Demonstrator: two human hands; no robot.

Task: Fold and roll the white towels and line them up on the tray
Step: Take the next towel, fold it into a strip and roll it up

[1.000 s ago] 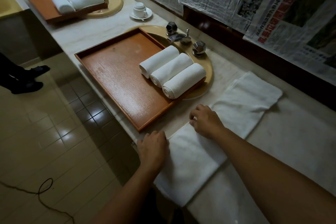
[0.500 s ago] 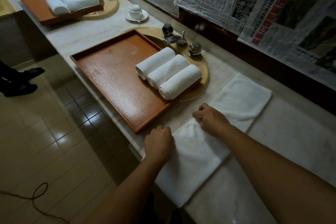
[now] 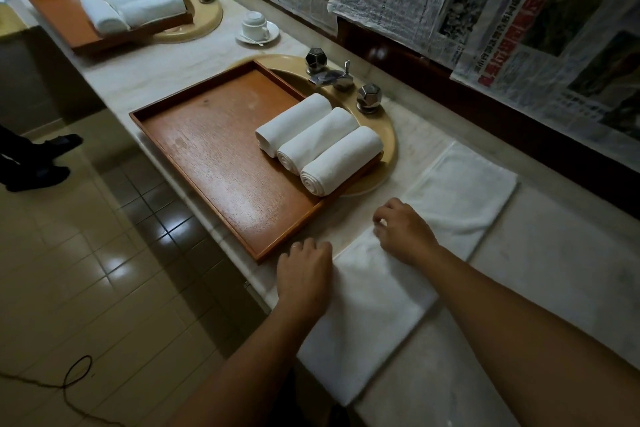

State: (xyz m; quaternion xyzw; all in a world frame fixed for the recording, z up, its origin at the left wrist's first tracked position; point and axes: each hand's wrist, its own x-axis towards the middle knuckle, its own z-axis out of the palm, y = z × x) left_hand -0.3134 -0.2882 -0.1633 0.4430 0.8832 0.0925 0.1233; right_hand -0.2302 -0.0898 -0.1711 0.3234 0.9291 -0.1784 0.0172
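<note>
A white towel (image 3: 381,315), folded into a long strip, lies flat on the marble counter to the right of the wooden tray (image 3: 207,149). My left hand (image 3: 303,274) rests on the strip's left edge near the counter front, fingers curled over it. My right hand (image 3: 403,230) pinches the same edge farther back. Three rolled white towels (image 3: 320,144) lie side by side at the tray's far right end.
The tray sits over a yellow basin with chrome taps (image 3: 341,80). A second tray (image 3: 59,10) with rolled towels stands at the far left, a cup and saucer (image 3: 256,28) between them. Newspapers cover the wall. Someone's dark shoes (image 3: 38,163) are on the tiled floor.
Both hands stay on the towel's left edge; the right hand's fingers have closed tighter on it. The view has shifted slightly.
</note>
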